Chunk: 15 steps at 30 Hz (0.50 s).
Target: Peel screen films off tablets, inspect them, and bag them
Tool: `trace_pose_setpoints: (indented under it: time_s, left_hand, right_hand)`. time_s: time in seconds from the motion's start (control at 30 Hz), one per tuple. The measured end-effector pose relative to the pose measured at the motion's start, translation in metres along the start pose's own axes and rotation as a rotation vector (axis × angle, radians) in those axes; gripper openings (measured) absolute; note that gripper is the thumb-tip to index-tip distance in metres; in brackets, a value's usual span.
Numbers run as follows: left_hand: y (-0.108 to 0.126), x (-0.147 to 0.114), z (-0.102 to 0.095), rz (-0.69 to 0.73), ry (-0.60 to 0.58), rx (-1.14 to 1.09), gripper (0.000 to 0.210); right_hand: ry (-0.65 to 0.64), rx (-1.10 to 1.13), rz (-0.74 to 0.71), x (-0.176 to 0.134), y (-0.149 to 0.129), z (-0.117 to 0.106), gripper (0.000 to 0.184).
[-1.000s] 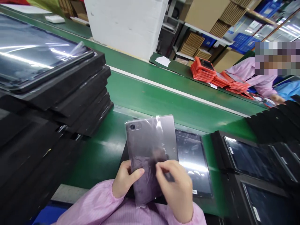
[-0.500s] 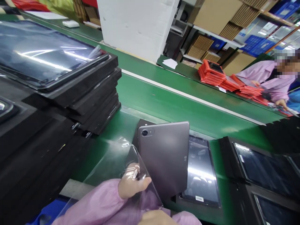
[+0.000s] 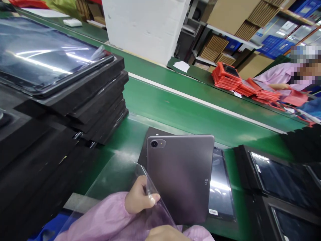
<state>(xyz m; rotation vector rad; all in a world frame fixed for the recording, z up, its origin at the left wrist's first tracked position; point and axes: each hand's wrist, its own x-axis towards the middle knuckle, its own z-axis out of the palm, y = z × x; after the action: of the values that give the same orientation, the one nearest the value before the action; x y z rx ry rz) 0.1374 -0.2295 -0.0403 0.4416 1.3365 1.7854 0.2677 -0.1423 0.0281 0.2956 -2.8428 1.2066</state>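
My left hand (image 3: 139, 195), in a pink sleeve, is closed on a clear plastic film (image 3: 112, 179), its edge pinched near the thumb. The film spreads left and down over the sleeve. At the bottom edge my right hand (image 3: 167, 233) shows only in part, curled where the film's lower end meets it; its fingertips are hidden. Just right of my left hand, a dark grey tablet (image 3: 182, 179) is propped up, its back with the camera facing me. Behind it lies another tablet (image 3: 220, 187), screen up, with a small white label, partly covered.
Stacked black trays (image 3: 100, 103) with a film-covered tablet (image 3: 50, 57) rise at left. More black trays with tablets (image 3: 283, 174) stand at right. Across the green belt (image 3: 175, 103) are a white block (image 3: 145, 30), red pouches (image 3: 225, 77) and a person in a pink sleeve (image 3: 273, 75).
The grey tablet has turned so that more of its back faces me, and its right edge has shifted right. My left thumb has drawn in on the film. The co-worker now handles a red pouch.
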Motion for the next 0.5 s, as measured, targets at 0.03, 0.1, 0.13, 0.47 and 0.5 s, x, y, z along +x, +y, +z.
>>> trace_pose_setpoints:
  time_s: [0.03,0.1,0.13,0.47,0.5]
  left_hand:
    - [-0.001,0.0,0.0,0.006,-0.002,0.002,0.03]
    - [0.001,0.0,0.0,0.009,-0.021,0.005,0.031]
    - [0.003,0.0,0.001,0.006,-0.036,0.004,0.033]
    - [0.008,0.006,0.004,-0.136,-0.032,-0.214,0.038]
    - [0.008,0.005,0.004,-0.164,-0.017,-0.257,0.038]
  right_hand:
    - [0.007,0.019,-0.007,0.004,0.001,0.003,0.01]
    - [0.065,0.062,-0.045,0.01,0.001,0.006,0.015]
    - [0.108,0.078,-0.068,0.012,-0.001,0.005,0.019]
    - [1.022,-0.006,0.429,-0.021,-0.007,-0.075,0.011]
    - [1.132,0.0,0.532,-0.028,0.002,-0.077,0.011]
